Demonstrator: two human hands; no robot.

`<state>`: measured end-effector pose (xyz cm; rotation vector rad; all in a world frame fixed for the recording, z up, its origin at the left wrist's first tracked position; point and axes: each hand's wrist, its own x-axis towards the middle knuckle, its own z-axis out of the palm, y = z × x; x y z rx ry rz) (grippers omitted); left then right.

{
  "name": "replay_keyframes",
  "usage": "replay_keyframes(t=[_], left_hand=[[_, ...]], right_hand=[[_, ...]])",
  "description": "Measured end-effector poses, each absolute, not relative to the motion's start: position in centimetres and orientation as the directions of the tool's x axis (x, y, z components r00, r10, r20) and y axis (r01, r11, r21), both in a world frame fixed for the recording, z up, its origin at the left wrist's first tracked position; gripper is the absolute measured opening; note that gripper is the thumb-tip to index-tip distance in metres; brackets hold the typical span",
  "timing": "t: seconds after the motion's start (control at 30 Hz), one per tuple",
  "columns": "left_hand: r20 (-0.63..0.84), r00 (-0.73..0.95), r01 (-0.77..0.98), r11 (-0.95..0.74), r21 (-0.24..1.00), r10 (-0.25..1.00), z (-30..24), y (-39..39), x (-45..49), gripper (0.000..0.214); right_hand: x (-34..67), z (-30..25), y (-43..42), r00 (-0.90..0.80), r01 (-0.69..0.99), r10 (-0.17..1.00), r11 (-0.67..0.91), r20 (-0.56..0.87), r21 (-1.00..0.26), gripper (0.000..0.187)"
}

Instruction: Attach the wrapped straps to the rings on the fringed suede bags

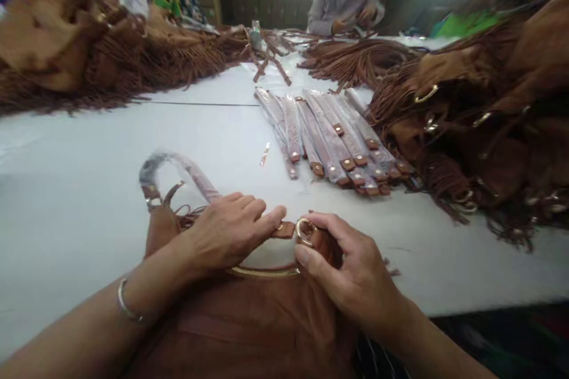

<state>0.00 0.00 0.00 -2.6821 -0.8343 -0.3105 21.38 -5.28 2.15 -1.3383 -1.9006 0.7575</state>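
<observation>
A brown leather bag [249,320] with a gold zipper lies at the table's near edge. My left hand [231,228] is closed around one end of a plastic-wrapped strap [193,173], whose brown leather tab pokes out past the thumb. The strap's other end joins a metal ring on the bag's left side. My right hand [351,260] pinches the bag's right top corner, where a gold ring [304,231] stands between thumb and fingers. The leather tab points at this ring and sits right beside it; whether they touch, I cannot tell.
Several plastic-wrapped straps [329,142] lie piled beyond my hands on the white table [89,142]. Fringed brown bags are heaped at the left [106,41] and right [480,112]. A small shiny strip [264,154] lies mid-table. Two people sit across the table.
</observation>
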Motion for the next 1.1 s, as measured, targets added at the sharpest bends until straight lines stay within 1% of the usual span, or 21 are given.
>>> replay_keyframes(t=[0.13, 0.27, 0.33, 0.4, 0.47, 0.6, 0.63, 0.7, 0.77, 0.9, 0.97, 1.03, 1.1], left_hand=[[0.374, 0.762, 0.623, -0.757, -0.199, 0.529, -0.2, 0.3, 0.1, 0.027], [0.462, 0.706, 0.649, -0.751, -0.12, 0.537, -0.1, 0.3, 0.3, 0.022], [0.455, 0.698, 0.645, -0.761, -0.065, 0.553, 0.0, 0.3, 0.5, 0.02], [0.413, 0.708, 0.636, -0.772, -0.018, 0.573, 0.1, 0.2, 0.6, 0.02], [0.358, 0.724, 0.629, -0.777, 0.008, 0.59, 0.1, 0.2, 0.6, 0.023], [0.277, 0.741, 0.618, -0.782, 0.077, 0.612, -0.1, 0.2, 0.6, 0.026], [0.266, 0.742, 0.612, -0.784, 0.103, 0.615, -0.1, 0.2, 0.5, 0.026], [0.263, 0.741, 0.608, -0.784, 0.127, 0.618, 0.0, 0.2, 0.5, 0.026], [0.269, 0.738, 0.622, -0.779, 0.084, 0.619, 0.0, 0.2, 0.6, 0.026], [0.317, 0.733, 0.658, -0.745, -0.106, 0.602, -0.2, 0.3, 0.7, 0.023], [0.354, 0.737, 0.658, -0.733, -0.175, 0.576, -0.4, 0.4, 0.7, 0.022], [0.378, 0.742, 0.651, -0.729, -0.212, 0.554, -0.6, 0.5, 0.6, 0.022], [0.373, 0.754, 0.639, -0.736, -0.224, 0.542, -0.6, 0.5, 0.5, 0.022]], right_hand=[[21.6, 2.6, -5.3, -0.227, 0.509, 0.958, 0.269, 0.174, -0.818, 0.024], [21.6, 2.4, -5.2, -0.195, 0.487, 0.973, 0.207, 0.125, -0.848, 0.022], [21.5, 2.1, -5.2, -0.175, 0.483, 0.977, 0.19, 0.119, -0.855, 0.024], [21.3, 1.8, -5.2, -0.164, 0.468, 0.978, 0.195, 0.131, -0.862, 0.024], [21.0, 1.6, -5.3, -0.171, 0.466, 0.968, 0.242, 0.182, -0.851, 0.021], [20.2, 1.3, -5.5, -0.244, 0.494, 0.903, 0.429, 0.353, -0.757, 0.014], [20.1, 1.3, -5.5, -0.263, 0.496, 0.887, 0.462, 0.381, -0.735, 0.012], [19.9, 1.1, -5.5, -0.272, 0.514, 0.877, 0.481, 0.397, -0.71, 0.01], [19.9, 0.8, -5.5, -0.275, 0.532, 0.875, 0.483, 0.397, -0.696, 0.01], [20.1, 0.3, -5.1, -0.328, 0.54, 0.819, 0.572, 0.471, -0.618, 0.012], [20.2, 0.1, -4.9, -0.341, 0.539, 0.802, 0.594, 0.49, -0.598, 0.011], [20.3, 0.0, -4.8, -0.347, 0.535, 0.797, 0.601, 0.494, -0.593, 0.01], [20.4, 0.0, -4.7, -0.361, 0.536, 0.788, 0.613, 0.498, -0.581, 0.01]])
